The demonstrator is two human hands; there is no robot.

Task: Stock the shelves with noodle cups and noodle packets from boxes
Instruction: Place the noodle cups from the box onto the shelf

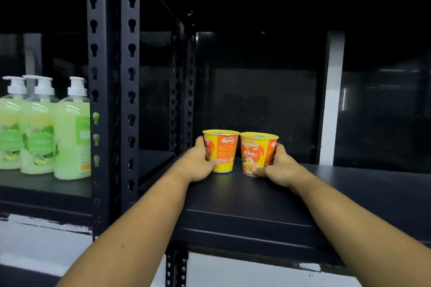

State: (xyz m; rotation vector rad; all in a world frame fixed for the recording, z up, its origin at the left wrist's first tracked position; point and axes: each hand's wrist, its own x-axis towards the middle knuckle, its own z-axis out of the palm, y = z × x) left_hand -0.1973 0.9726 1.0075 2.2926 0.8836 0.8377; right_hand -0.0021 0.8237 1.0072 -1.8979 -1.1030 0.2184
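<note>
Two yellow and orange noodle cups stand upright side by side on the black shelf (pixel 349 193), near its back left corner. My left hand (pixel 198 163) grips the left cup (pixel 222 151) from its left side, thumb on the front. My right hand (pixel 278 165) grips the right cup (pixel 255 154) from its right side, thumb low on the front. The cups' rims almost touch. Both cups rest on the shelf board. No boxes or noodle packets are in view.
Black slotted uprights (pixel 113 100) separate this shelf from the neighbouring bay on the left, where several green pump bottles (pixel 46 130) stand. A white post (pixel 331 100) rises behind the shelf at the right. Dark shelf surface stretches to the right of the cups.
</note>
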